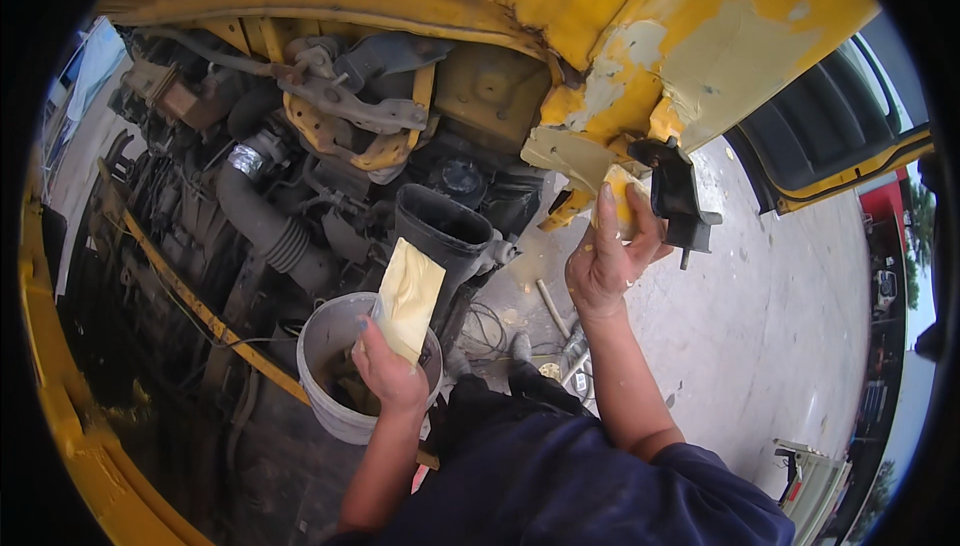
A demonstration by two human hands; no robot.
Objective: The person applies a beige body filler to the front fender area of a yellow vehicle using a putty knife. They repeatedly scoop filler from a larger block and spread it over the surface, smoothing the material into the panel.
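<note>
My left hand [388, 371] grips a rectangular board [412, 298] by its lower end, its face coated with pale cream paste that looks like body filler. Just behind that hand is a white bucket [325, 351] with scraps inside. Raised to the right, my right hand [612, 271] pinches a small yellow piece smeared with cream paste [621, 198]; it looks like a spreader, though my fingers cover part of it. Above it is the yellow body panel [600, 106], with broad cream filler patches [745, 66]. A black bracket [684, 196] stands right beside my right fingers.
An exposed engine bay fills the left side, with a ribbed hose [265, 216] and a black duct [440, 226]. A yellow bar [190, 296] crosses it. The door [820, 126] hangs at right. Cables [485, 331] lie on the floor by my feet.
</note>
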